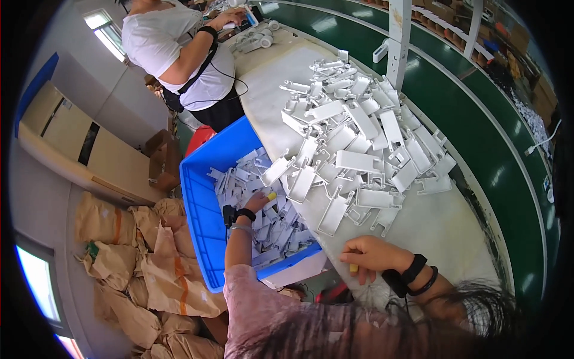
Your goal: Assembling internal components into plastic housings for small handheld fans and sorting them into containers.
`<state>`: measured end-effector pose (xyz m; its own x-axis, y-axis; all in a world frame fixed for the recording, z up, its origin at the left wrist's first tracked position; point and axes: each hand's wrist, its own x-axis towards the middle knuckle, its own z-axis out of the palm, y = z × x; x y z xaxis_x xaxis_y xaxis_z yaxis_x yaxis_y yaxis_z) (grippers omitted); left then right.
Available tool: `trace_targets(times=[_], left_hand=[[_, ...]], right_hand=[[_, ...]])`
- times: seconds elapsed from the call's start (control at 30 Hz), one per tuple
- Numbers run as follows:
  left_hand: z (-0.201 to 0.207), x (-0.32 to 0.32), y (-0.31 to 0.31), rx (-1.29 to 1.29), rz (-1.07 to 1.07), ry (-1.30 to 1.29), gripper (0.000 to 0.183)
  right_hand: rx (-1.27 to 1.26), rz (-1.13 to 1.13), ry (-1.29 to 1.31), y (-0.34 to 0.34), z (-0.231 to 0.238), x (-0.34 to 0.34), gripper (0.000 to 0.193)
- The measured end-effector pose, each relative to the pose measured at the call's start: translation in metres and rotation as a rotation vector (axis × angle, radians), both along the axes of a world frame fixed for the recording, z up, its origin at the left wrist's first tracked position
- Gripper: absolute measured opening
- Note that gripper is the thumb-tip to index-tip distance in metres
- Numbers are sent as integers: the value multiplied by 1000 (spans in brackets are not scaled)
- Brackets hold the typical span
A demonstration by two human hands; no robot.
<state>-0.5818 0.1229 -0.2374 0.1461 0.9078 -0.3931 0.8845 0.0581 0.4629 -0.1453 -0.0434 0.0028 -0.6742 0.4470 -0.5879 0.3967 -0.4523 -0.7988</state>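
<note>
My left hand (258, 202) reaches down into a blue bin (198, 173) heaped with white plastic parts (278, 230). One finger with a yellow covering (272, 195) is stretched out over the parts; the undersides of the fingers are hidden, and no part shows clearly in their grasp. Over the near edge of the pale worktable (436, 239), my right hand (373, 254) hangs open with loosely bent fingers, one of them also yellow-covered. I see nothing held in it. Beyond it lies a large pile of white plastic housings (359, 161), jumbled at different angles.
Another person (185, 54) works at the far left end of the table. Brown paper sacks (173, 278) are stacked left of the bin. A white post (397, 45) rises at the table's far right edge, beside a green conveyor belt (454, 96).
</note>
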Motion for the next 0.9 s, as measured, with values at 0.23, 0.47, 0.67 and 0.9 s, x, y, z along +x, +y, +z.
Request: trace_targets(times=[0.23, 0.47, 0.67, 0.9], left_hand=[[-36, 83, -9, 200, 273, 175, 73], [-113, -1, -11, 143, -333, 14, 39], [-95, 74, -60, 423, -78, -115, 54], [-67, 96, -70, -242, 280, -660, 72]], right_hand=[[-27, -97, -49, 2, -5, 4, 24], [-15, -18, -6, 1, 9, -5, 25], [-27, -60, -16, 2, 2, 1, 25], [-8, -36, -7, 0, 3, -1, 26]])
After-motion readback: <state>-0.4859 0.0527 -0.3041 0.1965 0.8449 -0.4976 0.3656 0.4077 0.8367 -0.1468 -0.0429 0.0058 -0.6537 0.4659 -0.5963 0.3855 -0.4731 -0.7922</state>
